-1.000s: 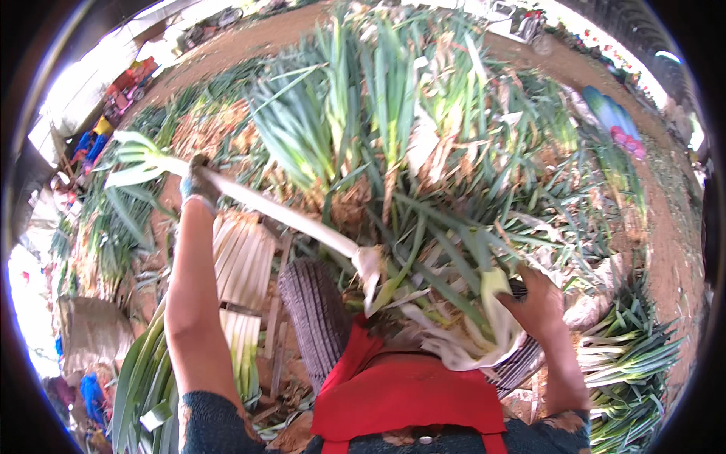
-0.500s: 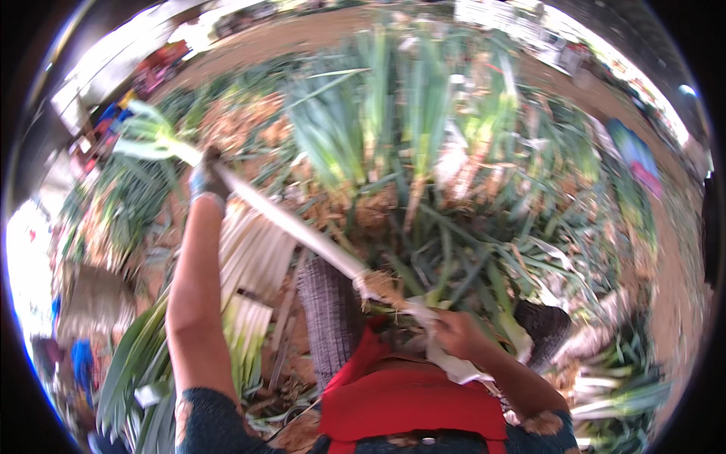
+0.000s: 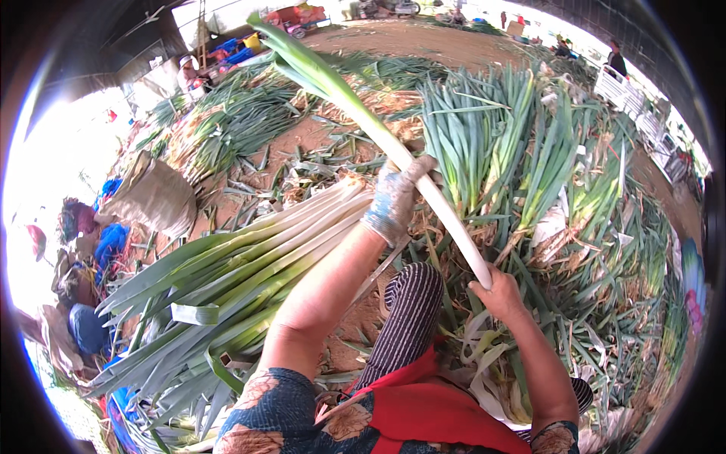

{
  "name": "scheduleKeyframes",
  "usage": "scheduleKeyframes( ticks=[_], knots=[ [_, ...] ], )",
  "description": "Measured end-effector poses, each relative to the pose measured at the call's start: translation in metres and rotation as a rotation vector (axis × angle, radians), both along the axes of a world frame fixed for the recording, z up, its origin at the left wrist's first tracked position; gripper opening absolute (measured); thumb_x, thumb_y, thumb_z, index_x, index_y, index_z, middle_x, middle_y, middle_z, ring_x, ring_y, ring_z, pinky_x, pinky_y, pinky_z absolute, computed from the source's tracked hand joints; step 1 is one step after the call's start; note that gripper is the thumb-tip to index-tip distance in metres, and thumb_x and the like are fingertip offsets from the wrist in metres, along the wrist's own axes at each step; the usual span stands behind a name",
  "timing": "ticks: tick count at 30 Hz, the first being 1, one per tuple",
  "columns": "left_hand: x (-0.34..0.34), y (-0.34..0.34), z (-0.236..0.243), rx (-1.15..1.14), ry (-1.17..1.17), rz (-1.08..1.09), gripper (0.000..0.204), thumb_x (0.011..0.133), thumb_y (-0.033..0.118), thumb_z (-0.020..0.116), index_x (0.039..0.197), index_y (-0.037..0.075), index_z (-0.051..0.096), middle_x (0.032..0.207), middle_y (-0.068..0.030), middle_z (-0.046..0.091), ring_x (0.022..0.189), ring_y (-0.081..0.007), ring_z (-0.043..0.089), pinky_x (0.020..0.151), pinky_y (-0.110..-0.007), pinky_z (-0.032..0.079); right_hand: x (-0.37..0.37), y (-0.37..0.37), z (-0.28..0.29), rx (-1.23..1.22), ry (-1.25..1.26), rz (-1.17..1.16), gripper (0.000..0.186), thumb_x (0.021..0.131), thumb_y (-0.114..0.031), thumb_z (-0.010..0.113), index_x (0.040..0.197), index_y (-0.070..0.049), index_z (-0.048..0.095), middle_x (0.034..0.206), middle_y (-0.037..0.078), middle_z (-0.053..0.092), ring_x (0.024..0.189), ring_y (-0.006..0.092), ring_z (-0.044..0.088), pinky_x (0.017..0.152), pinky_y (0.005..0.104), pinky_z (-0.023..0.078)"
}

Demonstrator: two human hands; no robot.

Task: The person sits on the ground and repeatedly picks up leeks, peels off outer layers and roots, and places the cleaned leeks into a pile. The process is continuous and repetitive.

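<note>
A long leek (image 3: 363, 119) lies slantwise across the middle, its green top pointing far left and its white shaft running toward me. My left hand (image 3: 402, 189), in a dirty knit glove with blue patches, is wrapped round the shaft about midway. At the white lower end, my bare right hand (image 3: 499, 293) grips the leek, and its fingers hide the tip. Left of my knee, a row of stripped leeks (image 3: 280, 236) lies with white ends together, near my left forearm. Pale peeled leaves (image 3: 484, 344) hang beneath my right hand.
Unpeeled leeks (image 3: 475, 136) stand bunched ahead, and more (image 3: 227, 125) lie in heaps at the far left. Loose trimmings (image 3: 560, 303) cover the ground at right. A beige sack (image 3: 155, 197) sits at left. White crates (image 3: 616, 89) and people are far right.
Before, the leek's rooted end was over my lap, with my right hand on pale peel beside it. Now that hand grips the white end. The view has swung left.
</note>
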State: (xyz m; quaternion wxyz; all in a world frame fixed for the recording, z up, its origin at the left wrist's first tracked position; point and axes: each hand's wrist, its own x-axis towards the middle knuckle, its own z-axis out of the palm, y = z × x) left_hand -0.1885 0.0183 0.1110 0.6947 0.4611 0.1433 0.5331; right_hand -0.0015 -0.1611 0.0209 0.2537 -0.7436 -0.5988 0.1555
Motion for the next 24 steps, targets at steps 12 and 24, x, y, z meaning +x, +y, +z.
scheduleKeyframes(
  ticks=[12,24],
  knots=[
    [-0.29,0.03,0.104,0.152,-0.23,0.192,0.01,0.087,0.01,0.061,0.096,0.011,0.058,0.095,-0.0095,0.064,0.098,-0.026,0.06,0.099,-0.055,0.04,-0.006,0.119,-0.016,0.416,-0.129,-0.004,0.055,0.073,-0.016,0.073,0.123,-0.008,0.053,0.115,0.016,0.056,0.107,0.033,0.054,0.093,0.0421,0.043],
    [-0.381,0.085,-0.151,-0.464,-0.325,0.926,0.018,0.085,0.031,0.063,0.09,0.016,0.054,0.077,-0.0045,0.053,0.07,-0.0203,0.051,0.064,-0.033,0.046,0.117,0.011,-0.096,0.126,0.217,-0.238,0.031,0.077,-0.011,0.072,0.105,-0.002,0.064,0.083,0.007,0.066,0.079,0.0147,0.062,0.075,0.0297,0.049]
  ],
)
